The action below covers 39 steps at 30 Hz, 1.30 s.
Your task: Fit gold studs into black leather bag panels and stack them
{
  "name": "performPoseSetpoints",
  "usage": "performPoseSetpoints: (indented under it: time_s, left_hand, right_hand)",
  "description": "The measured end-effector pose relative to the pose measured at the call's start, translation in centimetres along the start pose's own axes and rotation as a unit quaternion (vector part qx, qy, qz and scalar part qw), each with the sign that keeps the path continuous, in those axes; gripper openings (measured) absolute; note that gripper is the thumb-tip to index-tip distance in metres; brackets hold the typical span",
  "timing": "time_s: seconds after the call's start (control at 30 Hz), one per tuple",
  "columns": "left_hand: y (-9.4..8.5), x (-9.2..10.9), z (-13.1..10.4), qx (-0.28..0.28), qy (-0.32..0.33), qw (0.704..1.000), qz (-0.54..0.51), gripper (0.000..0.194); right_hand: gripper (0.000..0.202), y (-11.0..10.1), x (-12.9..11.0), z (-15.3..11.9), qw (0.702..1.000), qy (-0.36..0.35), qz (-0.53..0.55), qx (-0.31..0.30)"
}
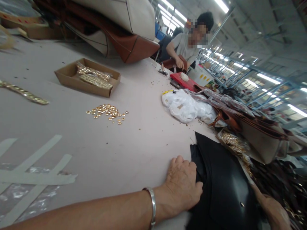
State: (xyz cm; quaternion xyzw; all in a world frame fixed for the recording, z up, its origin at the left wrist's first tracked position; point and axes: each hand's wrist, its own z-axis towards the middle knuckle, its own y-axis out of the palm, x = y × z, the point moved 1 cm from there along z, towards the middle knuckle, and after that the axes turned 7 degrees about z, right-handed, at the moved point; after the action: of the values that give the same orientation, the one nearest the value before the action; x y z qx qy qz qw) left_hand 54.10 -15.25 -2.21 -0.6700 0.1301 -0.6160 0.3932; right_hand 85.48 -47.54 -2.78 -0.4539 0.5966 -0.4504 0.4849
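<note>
A smooth black leather bag (230,179) with a small gold fitting lies at the lower right, its layers folded at the left edge. My left hand (183,180), with a silver bangle on the wrist, is closed at that left edge, fingers curled and thumb against the leather. At the opposite edge my right hand (273,206) grips the bag, its fingertips partly hidden behind it. Beyond the bag, a tray of gold metal pieces (231,142) is partly covered. Loose gold eyelets (107,110) lie in a pile farther left on the table.
A cardboard box (83,84) holds bagged gold pieces. Brown and cream bags (134,48) stand at the back, more bags (259,137) at the right. White plastic (182,105) lies mid-table. Tape strips (35,179) cross the near left. A co-worker (182,48) handles brown leather opposite.
</note>
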Motion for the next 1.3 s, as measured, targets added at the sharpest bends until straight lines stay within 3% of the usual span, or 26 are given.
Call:
performPoseSetpoints:
  time_s: [0.1,0.2,0.3,0.37,0.47,0.53,0.7,0.9,1.1,1.2,1.3]
  left_hand:
    - [0.0,0.3,-1.0,-0.016,0.021,1.000,0.003,0.028]
    - [-0.2,0.5,-1.7,-0.027,0.052,0.998,0.013,0.022]
    - [-0.3,0.3,-1.8,-0.001,0.037,0.999,-0.033,0.043]
    - [-0.1,0.1,-1.6,0.012,-0.002,0.995,-0.099,0.059]
    - [0.8,0.3,-1.6,-0.018,-0.045,0.983,-0.177,0.063]
    - [1.3,0.7,-1.8,-0.047,-0.025,0.983,-0.175,0.069]
    - [1.9,1.4,-2.2,-0.061,0.020,0.994,-0.091,0.078]
    - [2.5,1.9,-1.5,-0.042,0.045,0.995,-0.076,0.080]
    - [2.7,2.4,-1.2,-0.048,0.067,0.992,-0.100,0.078]
    - [2.7,2.4,-1.3,-0.057,0.087,0.987,-0.119,0.075]
    - [2.9,2.0,-1.2,-0.028,0.071,0.989,-0.124,0.072]
  right_hand:
    - [0.095,0.1,-0.9,-0.2,0.997,0.050,-0.040,-0.039]
    - [0.090,0.6,-1.4,-1.0,0.997,0.040,-0.019,-0.056]
    - [0.091,0.8,-0.9,-2.3,0.998,0.043,0.003,-0.053]
    - [0.086,0.5,-0.5,-3.2,0.994,0.060,0.074,-0.050]
    - [0.070,-0.2,-0.6,-4.6,0.956,0.106,0.261,-0.085]
    - [0.057,-0.4,-1.0,-5.3,0.926,0.126,0.333,-0.123]
    - [0.035,-0.5,-2.0,-6.9,0.888,0.139,0.402,-0.174]
    - [0.026,-1.6,-2.0,-7.6,0.858,0.114,0.462,-0.194]
    - [0.011,-1.7,-0.9,-7.7,0.860,0.104,0.474,-0.160]
    - [0.013,-0.5,-0.7,-7.8,0.874,0.099,0.450,-0.156]
    - [0.024,-0.3,-0.5,-7.4,0.895,0.070,0.416,-0.147]
